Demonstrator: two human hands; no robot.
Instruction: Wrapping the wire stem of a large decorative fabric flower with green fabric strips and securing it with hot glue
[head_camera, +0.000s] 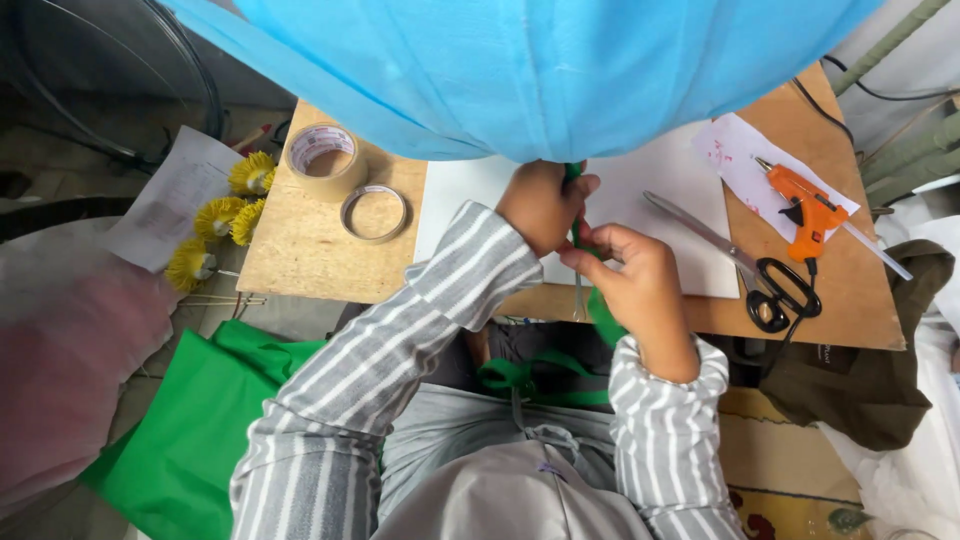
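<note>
Plywood board (300, 250), centre frame: green stem (574, 172) under blue fabric (520, 70) gripped by left hand (540, 205); green tape (604, 318) pinched by right hand (640, 285), best kept taut.

The person wore a long-sleeved shirt with grey and white stripes (cuffs ending at the wrists, just behind the bare left hand (540, 205) and right hand (640, 285)), and plain grey trousers below.
</note>
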